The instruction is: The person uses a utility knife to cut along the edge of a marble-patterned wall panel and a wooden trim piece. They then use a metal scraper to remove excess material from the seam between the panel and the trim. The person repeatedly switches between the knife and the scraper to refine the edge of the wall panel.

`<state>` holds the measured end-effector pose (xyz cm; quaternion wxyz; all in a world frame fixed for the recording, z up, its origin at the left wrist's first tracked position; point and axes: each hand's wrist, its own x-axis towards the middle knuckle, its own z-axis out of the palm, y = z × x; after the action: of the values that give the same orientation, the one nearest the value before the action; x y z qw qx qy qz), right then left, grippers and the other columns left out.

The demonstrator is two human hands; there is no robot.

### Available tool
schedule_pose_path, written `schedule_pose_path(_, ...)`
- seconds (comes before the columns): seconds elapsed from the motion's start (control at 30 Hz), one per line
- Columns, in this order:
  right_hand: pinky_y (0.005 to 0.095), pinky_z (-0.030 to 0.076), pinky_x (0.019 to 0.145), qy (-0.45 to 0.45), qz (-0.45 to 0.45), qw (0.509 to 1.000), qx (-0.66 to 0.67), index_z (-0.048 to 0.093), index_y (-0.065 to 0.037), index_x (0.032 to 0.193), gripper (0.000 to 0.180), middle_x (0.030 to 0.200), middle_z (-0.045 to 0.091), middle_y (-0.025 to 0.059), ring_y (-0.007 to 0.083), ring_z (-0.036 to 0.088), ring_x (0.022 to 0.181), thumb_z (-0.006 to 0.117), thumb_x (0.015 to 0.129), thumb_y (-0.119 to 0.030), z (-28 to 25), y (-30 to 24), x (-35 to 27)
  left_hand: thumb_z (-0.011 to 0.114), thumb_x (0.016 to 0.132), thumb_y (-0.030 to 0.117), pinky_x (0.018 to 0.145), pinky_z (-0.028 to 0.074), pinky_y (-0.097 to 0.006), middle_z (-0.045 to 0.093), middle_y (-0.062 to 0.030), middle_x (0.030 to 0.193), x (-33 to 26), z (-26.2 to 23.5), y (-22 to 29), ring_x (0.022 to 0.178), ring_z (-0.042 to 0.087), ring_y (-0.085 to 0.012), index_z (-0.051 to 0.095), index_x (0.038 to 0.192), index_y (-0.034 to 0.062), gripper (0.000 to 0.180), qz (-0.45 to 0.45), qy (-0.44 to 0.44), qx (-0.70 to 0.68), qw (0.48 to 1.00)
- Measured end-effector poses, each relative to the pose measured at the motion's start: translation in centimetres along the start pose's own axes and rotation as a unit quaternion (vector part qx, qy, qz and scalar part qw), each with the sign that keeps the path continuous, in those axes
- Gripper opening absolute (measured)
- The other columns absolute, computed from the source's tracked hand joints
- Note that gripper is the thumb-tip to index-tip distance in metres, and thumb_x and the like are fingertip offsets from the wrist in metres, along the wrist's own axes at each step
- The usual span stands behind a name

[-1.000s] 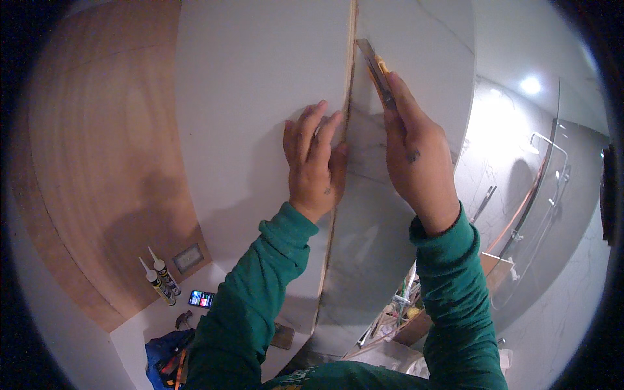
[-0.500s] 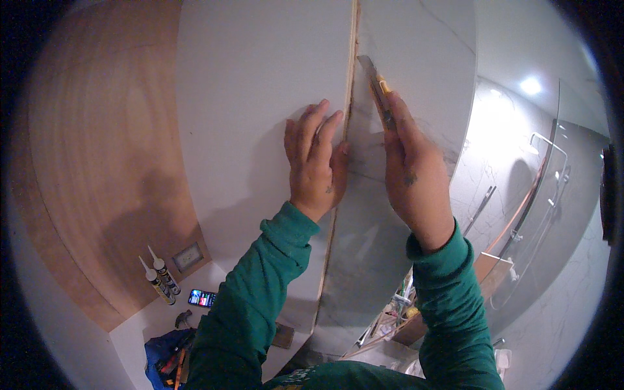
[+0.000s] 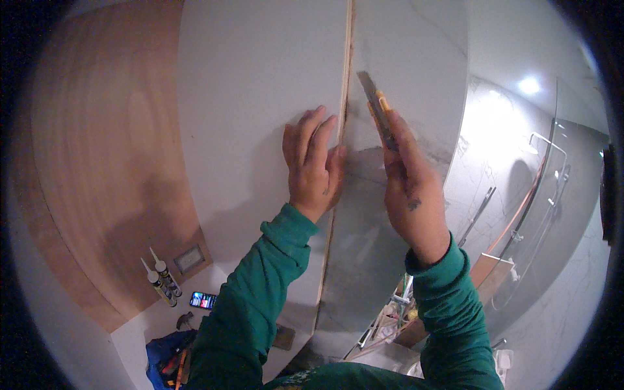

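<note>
My right hand is closed round a yellow utility knife, its long blade slid out and pointing up and slightly left. The blade tip sits just right of a narrow wood-coloured seam, over the grey marbled panel; I cannot tell whether it touches. To the left of the seam, my left hand rests against a smooth white panel. Its fingers are stretched upward and apart, holding nothing, with the thumb side next to the seam.
Two sealant tubes, a phone, a hammer and a blue tool bag lie at lower left, beside a wooden panel. On the right are a glass shower screen and mixed tools.
My right hand and the utility knife have moved down a little along the seam. My left hand stays in nearly the same place on the white panel.
</note>
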<state>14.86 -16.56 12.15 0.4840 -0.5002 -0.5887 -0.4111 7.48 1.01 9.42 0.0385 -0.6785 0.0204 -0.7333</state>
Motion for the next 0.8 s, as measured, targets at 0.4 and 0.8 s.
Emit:
schedule_pose_path(0.4,0.0426,0.056,0.089,-0.01,0.033,0.999,-0.024,0.05,-0.005,0.149,0.045,0.118,0.068,0.0305,0.0433,0.071,0.107,0.053,0.105,-0.009,0.1,-0.3,4.6,0.067,0.094,0.009,0.123,0.025,-0.053,0.048,-0.0185,0.154,-0.2,-0.2,0.1,0.144,0.042,-0.0397,0.051,0.145,0.0024,0.054,0.009,0.008,-0.026,1.0)
schedule_pose_path(0.8,0.0441,0.055,0.088,-0.044,0.064,0.996,-0.043,0.051,-0.006,0.15,0.047,0.118,0.067,0.0324,0.045,0.07,0.105,0.054,0.103,-0.004,-0.1,-1.1,2.5,0.067,0.093,0.009,0.124,0.024,-0.053,0.05,-0.0166,0.153,-0.2,-0.3,0.1,0.144,0.044,-0.037,0.053,0.144,0.0033,0.053,0.012,0.016,-0.001,1.0)
